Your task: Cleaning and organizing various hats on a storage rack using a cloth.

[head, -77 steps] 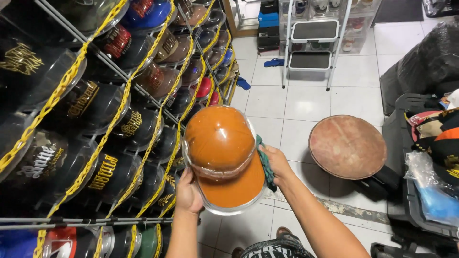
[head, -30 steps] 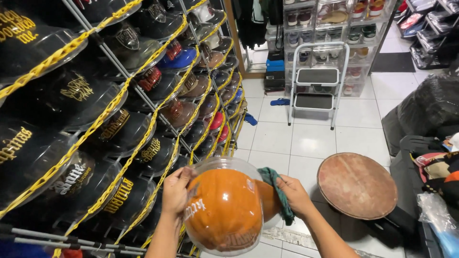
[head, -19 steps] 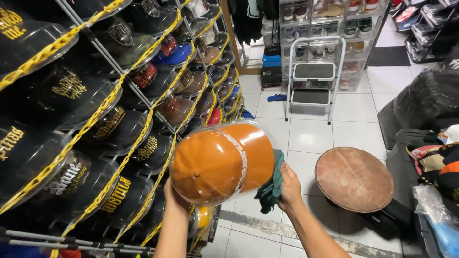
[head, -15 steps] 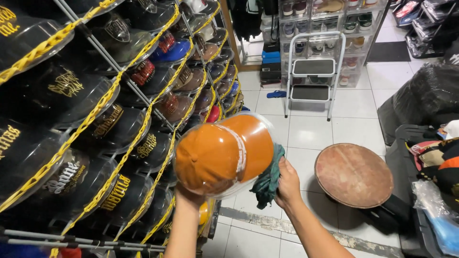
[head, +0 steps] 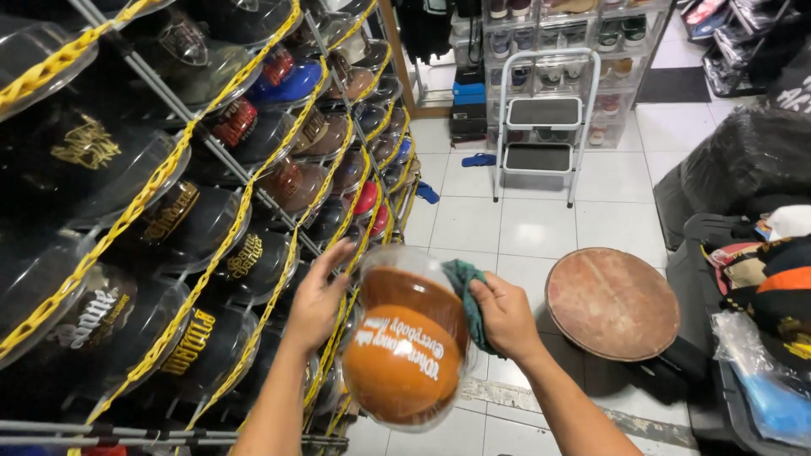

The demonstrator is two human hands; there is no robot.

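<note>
Now tipped crown-down, no longer sideways: orange cap [head: 404, 359] in its clear case [head: 382, 272], just right of the yellow-chained rack [head: 253, 181]. Left hand [head: 317, 295] gone from underneath, fingers spread beside the case; right hand [head: 504, 318] pressing green cloth [head: 465, 291] against it.

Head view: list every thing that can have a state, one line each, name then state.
orange cap: inside its clear case, underside facing the camera
clear case: closed around the cap, held up
left hand: open, fingers spread against the case
right hand: gripping a green cloth
step stool: unfolded, standing
round stool: upright, seat bare
</note>
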